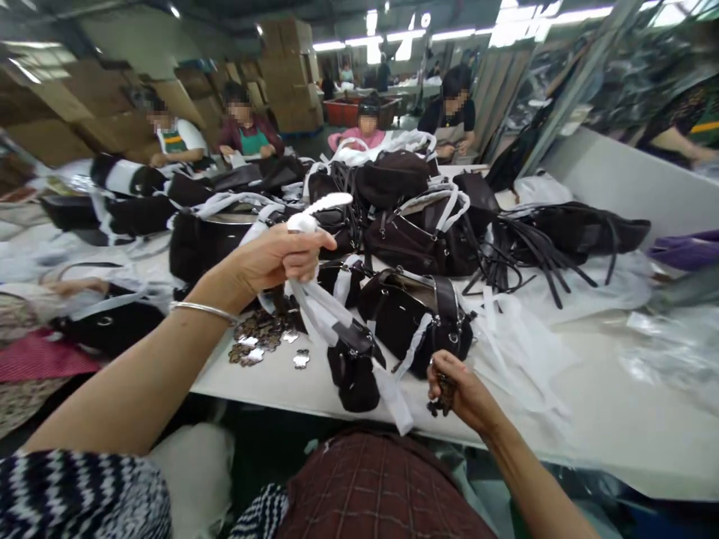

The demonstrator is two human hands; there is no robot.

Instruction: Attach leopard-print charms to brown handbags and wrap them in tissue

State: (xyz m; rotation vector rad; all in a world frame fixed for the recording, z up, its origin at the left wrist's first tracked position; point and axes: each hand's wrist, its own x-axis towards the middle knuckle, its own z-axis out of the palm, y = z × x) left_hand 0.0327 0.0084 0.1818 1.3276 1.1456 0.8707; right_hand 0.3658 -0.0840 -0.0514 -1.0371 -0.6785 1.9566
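Note:
My left hand is raised over the table, its fingers closed round a white wrapped strap. That strap runs down to a small black bag near the table's front edge. Lower and to the right, my right hand is closed on a bunch of small dark metal tags. Just behind it stands a larger black handbag with a dark handle and silvery rings. A pile of similar flower-shaped tags lies below my left forearm, with a single tag apart from it.
More black bags and loose dark straps are heaped across the white table. Clear plastic wrapping lies at the right. Another person's hand rests by a bag at the left. Several people sit across the table.

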